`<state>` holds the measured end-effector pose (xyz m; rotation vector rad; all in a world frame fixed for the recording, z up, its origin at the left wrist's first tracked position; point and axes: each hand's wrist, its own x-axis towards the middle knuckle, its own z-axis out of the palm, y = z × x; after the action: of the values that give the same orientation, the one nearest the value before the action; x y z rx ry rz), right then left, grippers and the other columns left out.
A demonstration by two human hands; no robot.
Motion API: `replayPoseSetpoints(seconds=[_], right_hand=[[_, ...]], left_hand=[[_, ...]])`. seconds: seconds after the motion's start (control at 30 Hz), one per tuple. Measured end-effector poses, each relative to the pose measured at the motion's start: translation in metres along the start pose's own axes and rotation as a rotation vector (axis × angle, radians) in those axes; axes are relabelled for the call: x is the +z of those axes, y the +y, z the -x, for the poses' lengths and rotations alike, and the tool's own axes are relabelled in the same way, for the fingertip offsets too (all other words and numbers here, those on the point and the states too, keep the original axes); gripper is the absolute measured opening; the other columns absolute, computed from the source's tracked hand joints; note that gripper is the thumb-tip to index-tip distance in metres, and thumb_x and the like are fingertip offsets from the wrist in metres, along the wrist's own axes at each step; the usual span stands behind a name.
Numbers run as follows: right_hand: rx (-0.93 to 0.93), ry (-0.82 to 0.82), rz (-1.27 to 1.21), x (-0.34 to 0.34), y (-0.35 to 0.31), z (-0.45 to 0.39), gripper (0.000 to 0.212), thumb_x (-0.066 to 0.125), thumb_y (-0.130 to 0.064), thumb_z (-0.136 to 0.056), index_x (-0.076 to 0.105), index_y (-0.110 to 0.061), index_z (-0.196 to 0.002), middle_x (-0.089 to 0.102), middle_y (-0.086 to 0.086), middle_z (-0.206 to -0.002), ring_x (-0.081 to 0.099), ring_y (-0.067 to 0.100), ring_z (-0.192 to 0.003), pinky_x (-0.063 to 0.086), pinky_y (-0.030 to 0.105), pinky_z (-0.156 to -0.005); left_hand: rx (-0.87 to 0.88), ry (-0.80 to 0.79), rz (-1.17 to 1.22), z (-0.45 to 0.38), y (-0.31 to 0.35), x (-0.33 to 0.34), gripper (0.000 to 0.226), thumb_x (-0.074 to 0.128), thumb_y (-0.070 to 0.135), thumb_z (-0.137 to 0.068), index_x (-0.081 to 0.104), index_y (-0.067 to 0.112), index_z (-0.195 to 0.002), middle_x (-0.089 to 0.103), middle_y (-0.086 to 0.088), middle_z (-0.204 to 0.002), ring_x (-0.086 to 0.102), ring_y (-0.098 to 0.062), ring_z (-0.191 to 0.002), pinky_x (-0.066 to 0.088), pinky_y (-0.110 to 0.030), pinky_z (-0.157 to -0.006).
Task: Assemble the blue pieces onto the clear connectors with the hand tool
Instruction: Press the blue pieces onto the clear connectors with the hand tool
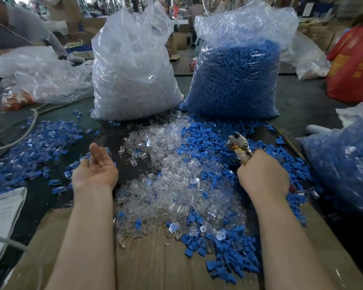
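The left hand [96, 170] lies palm up with its fingers almost straight and together, and it holds nothing. Just beyond its fingertips and to their left spreads the heap of assembled pieces [36, 147], blue and clear together. The right hand [262, 174] has its fingers curled tight around the handles of the hand tool [239, 146], whose metal head points up and away from the knuckles. I cannot tell whether any piece sits in the tool head.

Between the two hands lies the pile of clear connectors [172, 176]; the loose blue pieces [208, 143] lie under and around the right fingers.

The risk I see is in the picking. The clear parts are hard to distinguish from each other, so the empty fingers may take two at once or drop one. If a blue piece sits crooked when the tool presses, it may jam or fly off into the heap.
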<state>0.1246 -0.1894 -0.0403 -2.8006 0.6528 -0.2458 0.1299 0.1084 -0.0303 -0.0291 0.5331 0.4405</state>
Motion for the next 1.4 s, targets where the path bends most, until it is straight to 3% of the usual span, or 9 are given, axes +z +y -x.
replayPoseSetpoints(seconds=[0.1,0.2,0.4,0.5,0.73,0.97,1.2,1.33,1.4], right_hand=[[-0.011,-0.025,0.027,0.001,0.000,0.000,0.029,0.059,-0.026,-0.090,0.055,-0.011,-0.115,0.061,0.012,-0.110,0.056,0.030,-0.082,0.040,0.036,-0.070],[-0.033,-0.066,0.052,0.003,0.001,0.000,0.031,0.060,-0.028,-0.089,0.054,-0.014,-0.116,0.057,0.011,-0.116,0.060,0.033,-0.094,0.039,0.039,-0.074],[-0.069,-0.054,0.033,0.005,-0.001,0.001,0.033,0.060,-0.026,-0.090,0.053,-0.014,-0.120,0.056,0.011,-0.119,0.060,0.034,-0.097,0.041,0.040,-0.079],[-0.111,-0.066,0.037,0.005,-0.002,0.002,0.040,0.059,-0.025,-0.090,0.049,-0.016,-0.127,0.052,0.011,-0.127,0.060,0.036,-0.101,0.039,0.041,-0.079],[-0.202,-0.059,0.030,0.005,-0.004,0.003,0.032,0.058,-0.021,-0.090,0.049,-0.020,-0.120,0.058,0.007,-0.111,0.060,0.032,-0.094,0.037,0.039,-0.073],[-0.188,-0.048,-0.042,0.005,-0.005,-0.001,0.007,0.058,-0.020,-0.088,0.051,-0.020,-0.091,0.050,0.000,-0.074,0.047,0.027,-0.069,0.037,0.034,-0.064],[-0.124,-0.028,0.025,0.005,-0.001,-0.001,0.012,0.061,-0.022,-0.088,0.051,-0.017,-0.085,0.046,0.000,-0.070,0.043,0.024,-0.060,0.038,0.034,-0.065],[-0.137,-0.051,0.023,0.005,-0.003,0.000,0.021,0.063,-0.021,-0.087,0.045,-0.019,-0.076,0.048,0.000,-0.066,0.042,0.018,-0.054,0.037,0.032,-0.059],[-0.154,-0.047,0.029,0.005,-0.004,0.001,0.018,0.062,-0.021,-0.087,0.047,-0.018,-0.078,0.048,0.000,-0.067,0.043,0.017,-0.055,0.035,0.032,-0.057]], left_hand=[[0.029,-0.026,-0.208,0.004,-0.003,0.002,0.020,0.044,0.018,-0.104,0.059,0.007,-0.099,0.068,-0.002,-0.076,0.071,-0.007,-0.071,0.056,-0.020,-0.059],[0.118,-0.068,-0.766,0.007,-0.011,0.004,0.008,0.058,0.013,-0.097,0.065,0.014,-0.094,0.069,0.004,-0.080,0.063,-0.002,-0.061,0.052,-0.015,-0.057],[0.578,-0.190,-1.975,0.011,-0.028,-0.009,0.025,0.066,0.027,-0.092,0.068,0.023,-0.117,0.067,0.000,-0.108,0.063,-0.020,-0.094,0.050,-0.032,-0.077],[0.632,-0.172,-2.396,0.007,-0.028,-0.015,0.039,0.058,0.032,-0.096,0.057,0.025,-0.134,0.055,-0.012,-0.133,0.058,-0.033,-0.109,0.050,-0.045,-0.095],[0.702,-0.228,-2.364,0.015,-0.033,-0.014,0.024,0.069,0.021,-0.091,0.065,0.019,-0.115,0.069,-0.003,-0.103,0.059,-0.019,-0.083,0.042,-0.032,-0.068],[0.743,-0.261,-2.400,0.013,-0.038,-0.014,0.016,0.067,0.022,-0.091,0.063,0.017,-0.105,0.064,-0.003,-0.098,0.054,-0.021,-0.085,0.040,-0.033,-0.071],[0.726,-0.324,-2.381,0.012,-0.040,-0.016,0.015,0.065,0.017,-0.091,0.064,0.026,-0.102,0.067,0.002,-0.100,0.061,-0.019,-0.085,0.043,-0.030,-0.066],[0.739,-0.381,-2.334,0.013,-0.042,-0.015,0.013,0.072,0.034,-0.087,0.065,0.027,-0.095,0.064,0.010,-0.081,0.055,-0.004,-0.068,0.037,-0.025,-0.053],[0.751,-0.381,-2.349,0.013,-0.044,-0.016,0.020,0.074,0.038,-0.085,0.063,0.025,-0.094,0.060,0.009,-0.081,0.053,-0.007,-0.070,0.036,-0.027,-0.056]])
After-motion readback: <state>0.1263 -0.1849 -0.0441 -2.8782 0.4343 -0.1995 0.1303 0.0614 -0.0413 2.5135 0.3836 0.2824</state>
